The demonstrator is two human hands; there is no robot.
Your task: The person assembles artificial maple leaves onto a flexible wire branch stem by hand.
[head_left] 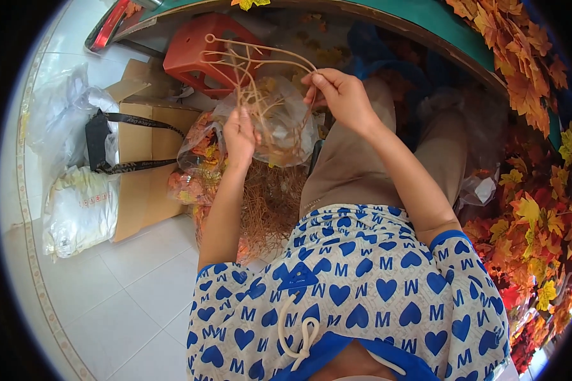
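My left hand point(240, 136) is closed around the lower part of a bunch of thin tan branching stems point(241, 70), which look like artificial twigs. The stems fan upward and to the right, one ending in a small ring. To the right, my right hand point(343, 95) pinches the tips of the long curved stems between thumb and fingers. A clear plastic bag point(286, 101) lies behind and below the held stems. Beneath my left forearm sits a big tangled heap of similar brown stems point(270, 203).
A red plastic stool point(203, 54) stands at the far left under the green tabletop edge point(419, 28). An open cardboard box point(143, 197), a black-strapped bag point(102, 141) and plastic bags point(76, 209) are on the left. Orange and red artificial maple leaves point(534, 222) crowd the right side.
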